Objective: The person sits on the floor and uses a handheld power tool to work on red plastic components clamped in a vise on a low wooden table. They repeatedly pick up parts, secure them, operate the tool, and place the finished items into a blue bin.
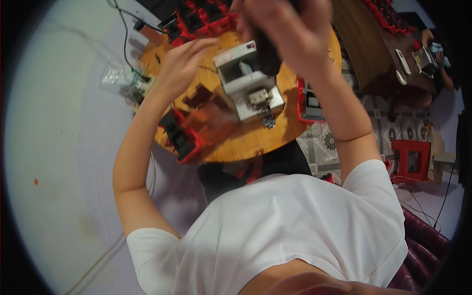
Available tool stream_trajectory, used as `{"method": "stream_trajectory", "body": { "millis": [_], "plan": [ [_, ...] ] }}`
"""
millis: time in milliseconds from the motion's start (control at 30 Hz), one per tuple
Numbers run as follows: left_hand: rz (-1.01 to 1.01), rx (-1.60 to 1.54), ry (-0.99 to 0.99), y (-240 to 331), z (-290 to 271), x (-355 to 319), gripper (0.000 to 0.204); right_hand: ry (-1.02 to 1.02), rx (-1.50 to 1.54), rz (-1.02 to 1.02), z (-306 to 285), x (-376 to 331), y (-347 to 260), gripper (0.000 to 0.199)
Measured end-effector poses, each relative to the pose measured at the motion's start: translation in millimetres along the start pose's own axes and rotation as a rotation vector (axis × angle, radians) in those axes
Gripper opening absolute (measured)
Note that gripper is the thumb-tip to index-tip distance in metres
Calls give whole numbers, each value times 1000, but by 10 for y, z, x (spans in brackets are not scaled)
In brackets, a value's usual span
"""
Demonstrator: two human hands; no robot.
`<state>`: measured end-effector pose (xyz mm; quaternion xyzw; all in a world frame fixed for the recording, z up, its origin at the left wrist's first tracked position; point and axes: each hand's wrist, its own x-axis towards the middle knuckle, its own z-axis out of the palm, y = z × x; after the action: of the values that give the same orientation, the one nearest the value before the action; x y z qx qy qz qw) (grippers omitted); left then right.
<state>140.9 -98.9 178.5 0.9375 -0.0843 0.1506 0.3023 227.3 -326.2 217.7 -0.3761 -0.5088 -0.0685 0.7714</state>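
My right hand (287, 27) is raised near the top of the view, closed around a dark, blurred object (268, 51) that hangs just above a grey and white box-shaped device (248, 86). The device stands on a round wooden table (246, 140), with an open recess on top and a small metal fitting on its front. My left hand (184, 61) hovers to the left of the device, fingers apart and empty, close to its upper corner. I cannot tell what the dark object is.
Red and black plastic parts lie at the table's left edge (182, 137), at its back (201, 19), and a red tray (309, 101) sits on the right. Cables and a clear bag (115, 73) lie left. A red stool (410, 160) and another person's hands (432, 54) are at right.
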Motion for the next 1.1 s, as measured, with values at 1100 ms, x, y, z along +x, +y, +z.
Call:
{"method": "stream_trajectory", "body": {
  "millis": [1100],
  "plan": [
    [33,636,96,-136,301,-1480,47,96,-118,18,52,-372,-371,47]
  ]
}}
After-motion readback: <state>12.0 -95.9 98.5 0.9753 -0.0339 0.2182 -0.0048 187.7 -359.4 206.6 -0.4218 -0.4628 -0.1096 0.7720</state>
